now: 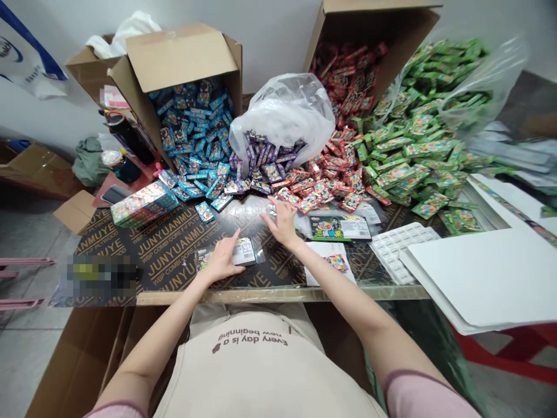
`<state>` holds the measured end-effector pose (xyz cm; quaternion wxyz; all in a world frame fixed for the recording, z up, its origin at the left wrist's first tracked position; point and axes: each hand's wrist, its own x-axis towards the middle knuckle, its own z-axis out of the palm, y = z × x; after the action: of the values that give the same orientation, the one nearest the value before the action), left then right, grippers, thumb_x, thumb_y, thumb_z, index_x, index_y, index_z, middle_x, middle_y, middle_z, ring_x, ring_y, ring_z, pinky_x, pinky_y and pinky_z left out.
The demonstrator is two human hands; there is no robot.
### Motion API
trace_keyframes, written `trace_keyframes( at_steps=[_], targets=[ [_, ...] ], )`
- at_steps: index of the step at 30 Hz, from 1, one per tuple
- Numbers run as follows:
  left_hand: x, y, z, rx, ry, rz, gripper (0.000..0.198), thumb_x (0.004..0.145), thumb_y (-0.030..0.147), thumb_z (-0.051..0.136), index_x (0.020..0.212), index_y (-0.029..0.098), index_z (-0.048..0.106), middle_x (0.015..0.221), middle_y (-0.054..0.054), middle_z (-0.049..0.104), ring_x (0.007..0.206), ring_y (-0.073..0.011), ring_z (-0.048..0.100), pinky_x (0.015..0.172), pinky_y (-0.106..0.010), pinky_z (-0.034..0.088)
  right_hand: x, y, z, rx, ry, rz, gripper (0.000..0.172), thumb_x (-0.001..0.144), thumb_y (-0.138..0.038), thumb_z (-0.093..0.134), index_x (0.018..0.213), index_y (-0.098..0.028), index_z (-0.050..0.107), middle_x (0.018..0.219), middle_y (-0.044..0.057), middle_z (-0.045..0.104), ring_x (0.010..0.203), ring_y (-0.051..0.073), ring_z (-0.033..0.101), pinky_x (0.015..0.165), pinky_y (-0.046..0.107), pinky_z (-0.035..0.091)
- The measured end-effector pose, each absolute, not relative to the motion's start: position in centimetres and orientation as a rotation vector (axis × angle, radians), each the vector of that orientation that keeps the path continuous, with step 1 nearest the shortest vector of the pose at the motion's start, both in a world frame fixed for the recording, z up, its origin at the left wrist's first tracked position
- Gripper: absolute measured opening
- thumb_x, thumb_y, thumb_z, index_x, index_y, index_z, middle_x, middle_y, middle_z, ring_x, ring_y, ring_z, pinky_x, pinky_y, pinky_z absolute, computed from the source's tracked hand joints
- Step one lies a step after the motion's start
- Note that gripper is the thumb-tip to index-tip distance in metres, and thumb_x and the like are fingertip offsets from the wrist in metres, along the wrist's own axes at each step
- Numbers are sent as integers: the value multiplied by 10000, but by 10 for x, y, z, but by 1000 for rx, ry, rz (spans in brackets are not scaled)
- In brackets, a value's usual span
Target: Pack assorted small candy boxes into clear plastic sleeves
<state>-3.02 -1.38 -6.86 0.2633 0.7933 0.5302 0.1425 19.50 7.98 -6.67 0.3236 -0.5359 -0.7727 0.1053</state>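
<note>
My left hand (223,260) lies over a dark printed pack in a clear sleeve (247,252), its fingers and thumb spread. The pack rests flat near the table's front edge, partly hidden by the hand. My right hand (285,223) is just above the table, thumb and index finger apart, beside a patch of clear plastic (248,212). Ahead of it lie small red packets (313,194) and purple packets (272,171). Right of that hand is another dark printed pack (339,228). Beneath my right forearm is a white sheet with a small red packet (336,263) on it.
Blue packets (195,125) spill from a carton (185,58); a second carton (369,11) holds red ones. Green packets (418,145) are heaped at right. A shiny box (145,203), white label sheets (402,247) and white boards (483,273) lie on the table (169,264).
</note>
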Motion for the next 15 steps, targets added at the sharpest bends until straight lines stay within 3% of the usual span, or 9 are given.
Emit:
trace_keyframes(
  at_steps=[3,6,10,13,15],
  targets=[
    [-27,-15,-74,2193,1442,314,1130,604,301,787,1523,207,137,1293,-138,516,1198,-326,463,1028,-488,348,190,150,-64,-1519,-2186,55,572,874,-358,539,1379,-107,439,1240,197,585,1173,353,423,977,495,246],
    [-27,-14,-76,2183,1466,318,1045,576,304,812,1480,204,297,1292,-136,531,1218,-334,458,1050,-513,330,184,192,-58,-1516,-2360,-11,440,865,-161,472,1290,-60,527,1046,199,669,1110,330,455,972,485,246],
    [-19,-3,-67,1788,1596,709,797,578,430,826,1288,192,554,1267,-143,572,1207,-320,499,1035,-496,371,170,166,-51,-1445,-2349,-35,368,873,-117,405,1175,-95,614,896,158,693,989,297,502,961,484,258],
    [-5,13,-55,1116,1482,1028,541,725,546,677,1093,151,643,1014,-112,681,948,-231,640,868,-388,500,159,99,-48,-1256,-2330,58,380,895,-174,425,1236,-156,593,930,128,694,950,283,525,938,474,287],
    [3,21,-47,774,1352,1083,488,749,583,619,924,128,657,776,-59,678,701,-167,639,685,-301,519,158,53,-43,-1118,-2385,186,365,896,-244,486,1242,-208,595,1012,111,683,966,274,542,936,466,301]
  ],
)
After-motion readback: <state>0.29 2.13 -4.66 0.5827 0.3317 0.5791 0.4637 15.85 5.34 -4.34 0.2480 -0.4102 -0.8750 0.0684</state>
